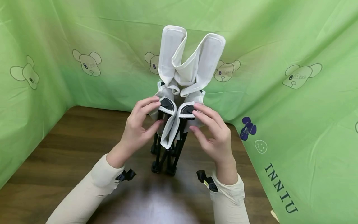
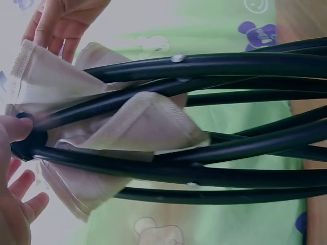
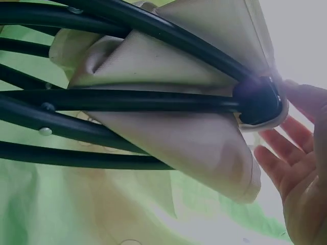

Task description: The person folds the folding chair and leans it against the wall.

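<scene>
Folding chair (image 1: pixel 170 130) stands collapsed on the wood-grain surface (image 1: pixel 70 146), black legs (image 2: pixel 230 65) bundled, fabric (image 1: pixel 207 59) creased. Step in hand looks like handling the chair's two near corners; next move probably calls for an even, firmer hold on both. Left hand (image 1: pixel 135 124) at chair's left: fingers spread, touching the left corner pocket (image 1: pixel 167 105), thumb apart. Right hand (image 1: pixel 215 133) at chair's right: also spread, fingertips on the right corner pocket (image 1: pixel 186 109), no pinch visible. Green curtain (image 1: pixel 126 81) behind chair

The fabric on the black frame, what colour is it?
The fabric is white, best seen in the head view.
</scene>
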Demonstrator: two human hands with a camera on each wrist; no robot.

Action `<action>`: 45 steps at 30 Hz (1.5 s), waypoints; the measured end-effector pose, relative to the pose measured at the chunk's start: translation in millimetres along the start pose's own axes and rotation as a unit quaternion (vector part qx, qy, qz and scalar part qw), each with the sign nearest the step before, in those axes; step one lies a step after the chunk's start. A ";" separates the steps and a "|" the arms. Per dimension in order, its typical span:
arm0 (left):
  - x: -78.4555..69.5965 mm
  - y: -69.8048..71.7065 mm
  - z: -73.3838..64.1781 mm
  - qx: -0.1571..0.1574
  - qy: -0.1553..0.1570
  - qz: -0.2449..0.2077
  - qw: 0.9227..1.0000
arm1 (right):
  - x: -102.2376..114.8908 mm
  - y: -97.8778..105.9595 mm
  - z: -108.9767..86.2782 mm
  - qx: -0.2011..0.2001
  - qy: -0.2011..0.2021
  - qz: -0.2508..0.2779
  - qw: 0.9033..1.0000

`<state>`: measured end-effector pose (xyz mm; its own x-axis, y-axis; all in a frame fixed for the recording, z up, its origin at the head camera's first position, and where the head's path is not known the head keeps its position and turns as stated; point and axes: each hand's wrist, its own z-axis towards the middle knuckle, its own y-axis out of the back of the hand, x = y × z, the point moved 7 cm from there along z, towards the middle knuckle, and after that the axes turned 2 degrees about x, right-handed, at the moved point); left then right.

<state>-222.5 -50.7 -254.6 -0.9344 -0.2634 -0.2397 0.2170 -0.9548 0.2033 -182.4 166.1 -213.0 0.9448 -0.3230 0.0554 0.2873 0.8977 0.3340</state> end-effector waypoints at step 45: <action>45.7 -26.9 -139.5 0.042 0.337 0.006 0.940 | -27.6 19.9 -103.7 -0.106 -0.324 -0.058 0.938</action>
<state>-231.7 -56.4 -403.5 -0.5343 -0.3290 -0.7786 0.1772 -0.9443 0.2774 -186.4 224.0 -305.4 0.6306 -0.4742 0.6144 0.4719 0.8628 0.1816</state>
